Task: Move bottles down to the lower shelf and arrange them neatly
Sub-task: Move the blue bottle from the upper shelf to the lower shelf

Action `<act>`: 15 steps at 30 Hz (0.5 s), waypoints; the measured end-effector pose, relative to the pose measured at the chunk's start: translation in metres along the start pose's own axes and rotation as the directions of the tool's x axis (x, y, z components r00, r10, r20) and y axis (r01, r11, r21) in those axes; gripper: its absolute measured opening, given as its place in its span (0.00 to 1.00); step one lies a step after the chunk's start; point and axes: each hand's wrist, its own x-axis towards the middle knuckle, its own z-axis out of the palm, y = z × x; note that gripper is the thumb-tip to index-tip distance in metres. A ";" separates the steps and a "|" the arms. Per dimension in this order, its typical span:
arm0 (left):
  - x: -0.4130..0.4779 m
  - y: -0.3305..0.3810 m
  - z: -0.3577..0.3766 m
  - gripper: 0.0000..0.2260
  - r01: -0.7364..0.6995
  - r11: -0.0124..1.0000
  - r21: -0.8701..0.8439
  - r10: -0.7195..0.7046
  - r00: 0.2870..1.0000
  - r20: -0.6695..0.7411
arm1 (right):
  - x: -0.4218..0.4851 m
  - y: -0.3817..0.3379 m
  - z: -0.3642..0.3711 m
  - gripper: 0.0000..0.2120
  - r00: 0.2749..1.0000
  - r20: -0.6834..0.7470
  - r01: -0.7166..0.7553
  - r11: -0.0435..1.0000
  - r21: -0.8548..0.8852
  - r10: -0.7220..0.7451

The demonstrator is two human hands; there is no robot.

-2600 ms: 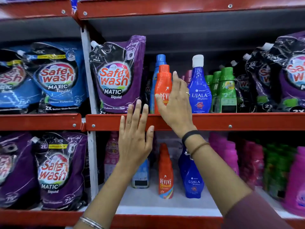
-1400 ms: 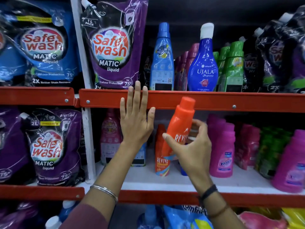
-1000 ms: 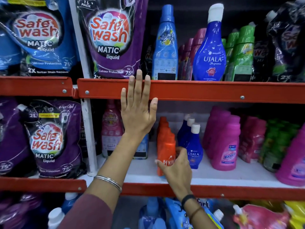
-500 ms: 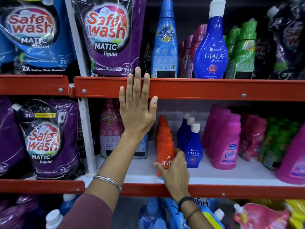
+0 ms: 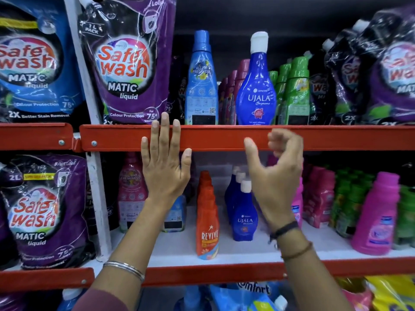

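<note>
The right hand (image 5: 275,178) is hanging in front of the lower shelf (image 5: 235,254), holding nothing; its fingers (image 5: 278,142) are curled loosely and half open, blurred at the tips, at the level of the red upper shelf rail (image 5: 224,137). It is probably getting ready for the next bottle. At 9 o'clock from it, the left hand (image 5: 165,167) is lying flat and spread against that rail, gripping nothing, I think to steady the body. Behind the hands, the orange Revive bottle (image 5: 207,230) is standing upright at the front of its row, label outward, just beside the small Ujala bottles (image 5: 243,212). Farther and higher, at 12 o'clock, the big Ujala bottle (image 5: 257,86) and the light blue bottle (image 5: 202,81) are waiting on the upper shelf.
</note>
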 end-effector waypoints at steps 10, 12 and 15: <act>0.000 0.000 0.000 0.26 0.006 1.000 0.012 -0.007 1.000 0.026 | 0.087 -0.007 0.041 0.45 0.980 0.199 0.087 0.871 -0.484 0.013; 0.000 0.000 -0.001 0.26 0.008 1.000 0.010 -0.008 1.000 0.028 | 0.087 -0.008 0.042 0.41 0.981 0.194 0.084 0.867 -0.492 0.016; 0.000 0.001 -0.001 0.26 0.008 1.000 0.006 -0.008 0.999 0.035 | 0.088 -0.012 0.040 0.37 0.981 0.190 0.055 0.882 -0.468 0.040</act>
